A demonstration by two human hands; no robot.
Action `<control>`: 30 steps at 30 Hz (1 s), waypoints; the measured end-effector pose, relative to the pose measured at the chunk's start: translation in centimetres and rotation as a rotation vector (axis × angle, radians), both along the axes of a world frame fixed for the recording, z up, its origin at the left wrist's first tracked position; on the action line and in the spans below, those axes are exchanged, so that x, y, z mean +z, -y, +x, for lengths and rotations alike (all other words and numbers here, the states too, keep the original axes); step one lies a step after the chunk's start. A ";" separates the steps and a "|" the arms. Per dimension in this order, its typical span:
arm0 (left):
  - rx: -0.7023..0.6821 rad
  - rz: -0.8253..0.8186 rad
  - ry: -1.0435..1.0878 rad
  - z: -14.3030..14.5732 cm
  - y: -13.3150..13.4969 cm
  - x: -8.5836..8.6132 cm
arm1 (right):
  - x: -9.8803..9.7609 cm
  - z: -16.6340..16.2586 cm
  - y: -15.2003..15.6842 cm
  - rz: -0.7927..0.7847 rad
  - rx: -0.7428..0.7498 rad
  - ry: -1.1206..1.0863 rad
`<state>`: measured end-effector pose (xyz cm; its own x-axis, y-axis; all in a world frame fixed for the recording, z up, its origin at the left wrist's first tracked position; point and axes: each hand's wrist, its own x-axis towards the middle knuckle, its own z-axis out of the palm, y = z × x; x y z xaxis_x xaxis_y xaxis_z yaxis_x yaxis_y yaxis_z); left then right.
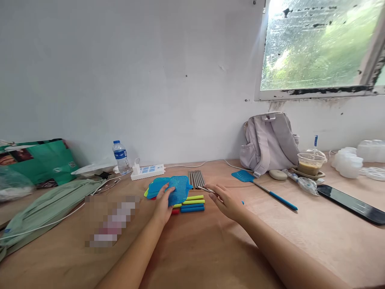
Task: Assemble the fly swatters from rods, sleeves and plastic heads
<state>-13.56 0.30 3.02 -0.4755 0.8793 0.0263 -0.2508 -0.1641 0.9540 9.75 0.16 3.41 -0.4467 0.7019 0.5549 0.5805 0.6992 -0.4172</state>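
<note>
My left hand point(163, 204) is closed on the lower edge of a blue mesh swatter head point(177, 188), lifting it off a small stack of blue and green swatter heads point(155, 188). My right hand point(226, 199) pinches a thin metal rod point(206, 189) that points left toward that head. Under the head lie coloured handle grips point(193, 204) in yellow, blue and red. Just behind them lies a row of several metal rods point(196, 178). An assembled blue fly swatter point(264, 189) lies to the right on the wooden table point(210, 249).
A white power strip point(148, 171) and a water bottle point(120, 156) stand by the wall. A grey backpack point(269, 141), an iced drink cup point(311, 162) and white containers point(350, 162) sit at the right, a dark phone point(351, 202) nearer. Green bags point(39, 160) lie at the left.
</note>
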 end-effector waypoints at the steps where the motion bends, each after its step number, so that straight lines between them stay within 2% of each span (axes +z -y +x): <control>1: -0.013 -0.001 0.021 0.1 0.1 0.1 | 0.0 0.0 0.1 0.000 0.003 0.013; 12: -0.114 -0.021 0.102 0.5 0.4 0.6 | 0.4 -0.3 0.4 0.027 -0.016 0.086; 17: -0.113 -0.018 0.087 0.5 0.4 0.6 | 0.3 -0.2 0.3 0.047 -0.068 0.097; 30: -0.087 -0.055 0.039 0.3 0.3 0.6 | 0.3 -0.2 0.3 0.023 -0.063 0.085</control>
<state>-13.24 -0.05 3.59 -0.3971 0.9169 -0.0404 -0.2993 -0.0878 0.9501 9.57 -0.17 3.67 -0.4479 0.7177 0.5331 0.6564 0.6689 -0.3489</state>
